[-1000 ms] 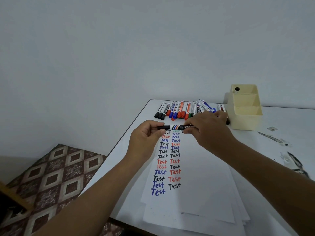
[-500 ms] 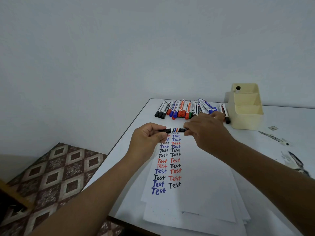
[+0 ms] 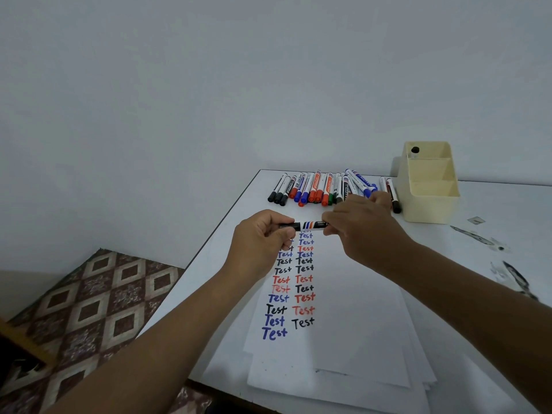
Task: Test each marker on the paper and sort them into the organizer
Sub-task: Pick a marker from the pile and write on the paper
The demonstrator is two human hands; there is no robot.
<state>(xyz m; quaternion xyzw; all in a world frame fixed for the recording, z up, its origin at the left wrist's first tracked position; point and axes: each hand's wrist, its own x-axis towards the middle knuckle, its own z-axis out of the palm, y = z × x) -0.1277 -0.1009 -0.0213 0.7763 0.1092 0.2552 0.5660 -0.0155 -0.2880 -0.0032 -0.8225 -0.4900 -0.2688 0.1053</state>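
A white table [image 3: 493, 339] carries a stack of paper [image 3: 358, 324], its top sheet filled with two columns of "Test" in black, blue and red. At the far right stands a cream organizer [image 3: 430, 201] with one marker upright in its back compartment. Beside it lies a row of markers [image 3: 325, 188]. Above the paper, the left hand [image 3: 261, 243] grips the cap end of a black marker [image 3: 307, 225] held level, and the right hand [image 3: 361, 231] pinches its barrel.
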